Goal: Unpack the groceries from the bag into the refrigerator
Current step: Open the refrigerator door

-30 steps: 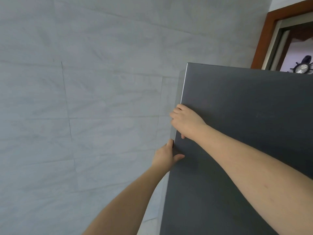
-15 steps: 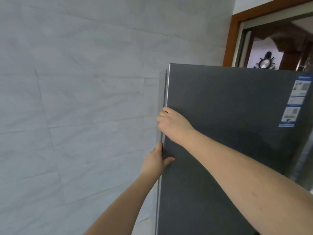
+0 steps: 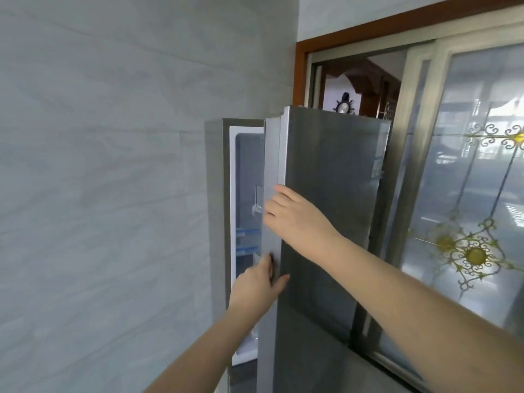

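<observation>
so, starting at the left: plain tiled wall [image 3: 99, 194], nothing to mind there except staying clear of it with the elbow. next, fridge [image 3: 216, 211] body against that wall, white inside showing through the gap, with shelves [image 3: 247, 239] and blue trim partly visible. no bag or groceries in view, so cannot tell where those sit.

then left hand [image 3: 258, 285], fingers curled round the door [image 3: 326, 222] edge low down, thumb on the front face. above it, right hand [image 3: 295, 219], fingers hooked over the same edge, gripping it.

best to pull evenly with both, swinging wide on the hinge side at the right, not twisting. better to free one hand once open far enough, probably for reaching the bag. worth watching the far side: glass panel [image 3: 459, 194] with its gold pattern close behind the door, so easing the swing rather than flinging it.
</observation>
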Demonstrator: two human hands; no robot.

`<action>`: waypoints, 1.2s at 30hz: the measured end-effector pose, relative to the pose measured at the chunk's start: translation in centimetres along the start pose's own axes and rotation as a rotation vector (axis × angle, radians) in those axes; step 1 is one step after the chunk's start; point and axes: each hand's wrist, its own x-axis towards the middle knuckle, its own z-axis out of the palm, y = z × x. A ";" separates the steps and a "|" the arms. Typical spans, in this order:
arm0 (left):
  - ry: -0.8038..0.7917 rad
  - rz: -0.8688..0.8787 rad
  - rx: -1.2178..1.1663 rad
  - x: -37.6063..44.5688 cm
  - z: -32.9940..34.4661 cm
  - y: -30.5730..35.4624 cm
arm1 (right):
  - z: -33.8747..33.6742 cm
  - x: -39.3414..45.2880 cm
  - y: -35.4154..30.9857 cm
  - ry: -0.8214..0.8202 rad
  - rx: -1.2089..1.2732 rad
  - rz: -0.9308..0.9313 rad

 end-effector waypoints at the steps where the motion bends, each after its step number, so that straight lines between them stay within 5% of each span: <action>1: -0.030 0.039 -0.012 -0.8 0.1 0.2 | -0.5 -1.4 0.2 0.005 0.029 0.025; 7: 0.044 0.250 -0.059 -3.1 0.1 1.5 | -4.1 -9.2 0.9 -0.081 0.080 0.189; 11: 0.172 0.456 -0.060 -3.1 0.1 4.0 | -6.0 -13.5 1.4 -0.023 0.139 0.325; 18: 0.331 0.576 -0.091 -1.7 -0.1 9.4 | -5.7 -20.1 2.0 0.082 0.105 0.495; 36: 0.184 0.803 -0.238 3.1 6.9 23.9 | -5.2 -33.5 7.7 -0.062 -0.025 0.843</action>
